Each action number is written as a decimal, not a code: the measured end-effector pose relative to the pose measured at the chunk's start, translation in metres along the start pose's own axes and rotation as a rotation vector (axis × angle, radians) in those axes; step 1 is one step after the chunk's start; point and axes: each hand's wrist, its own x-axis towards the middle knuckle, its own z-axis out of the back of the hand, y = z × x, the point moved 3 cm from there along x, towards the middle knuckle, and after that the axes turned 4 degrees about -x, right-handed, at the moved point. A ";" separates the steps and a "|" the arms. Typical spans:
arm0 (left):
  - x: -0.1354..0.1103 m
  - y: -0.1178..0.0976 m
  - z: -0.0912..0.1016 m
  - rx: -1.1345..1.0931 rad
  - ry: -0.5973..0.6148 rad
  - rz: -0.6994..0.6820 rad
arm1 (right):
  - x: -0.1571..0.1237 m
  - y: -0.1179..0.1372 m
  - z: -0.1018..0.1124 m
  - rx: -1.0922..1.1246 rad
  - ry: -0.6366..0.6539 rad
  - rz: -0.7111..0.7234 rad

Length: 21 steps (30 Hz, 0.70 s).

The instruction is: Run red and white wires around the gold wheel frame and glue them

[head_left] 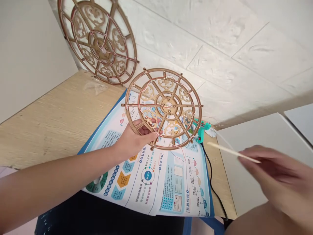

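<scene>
My left hand [140, 137] grips the lower rim of a round gold openwork frame [170, 105], its fingers wrapped around the bars. Thin pinkish wires run along the frame's rings and spokes, and a loose loop hangs below its lower edge. The frame is held tilted above a printed sheet [146, 199]. At the right, my right hand [274, 173], blurred by motion, pinches a thin pale wooden stick [232, 151] that points left toward the frame. Partly behind the frame's right edge is a teal glue gun [201, 130] with a black cord.
A second, similar round frame [102, 49] with wires leans against the white brick-patterned wall [220, 39]. Crumpled clear plastic [96, 86] lies on the wooden tabletop [49, 124] below it. White panels [264, 140] stand at the right. The black cord [212, 182] runs down the table's right side.
</scene>
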 end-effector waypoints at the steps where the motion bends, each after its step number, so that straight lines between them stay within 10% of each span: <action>1: 0.000 0.001 0.000 -0.002 0.004 0.003 | 0.003 0.009 0.000 0.076 -0.172 0.029; 4: 0.002 0.002 0.001 0.003 -0.004 0.014 | 0.016 0.034 -0.033 0.215 -0.348 -0.015; 10: 0.002 0.005 -0.002 0.018 0.000 0.067 | 0.029 0.047 -0.103 0.281 -0.247 0.005; 21: 0.003 0.021 -0.005 0.040 0.025 0.099 | 0.018 0.050 -0.123 0.059 -0.304 0.263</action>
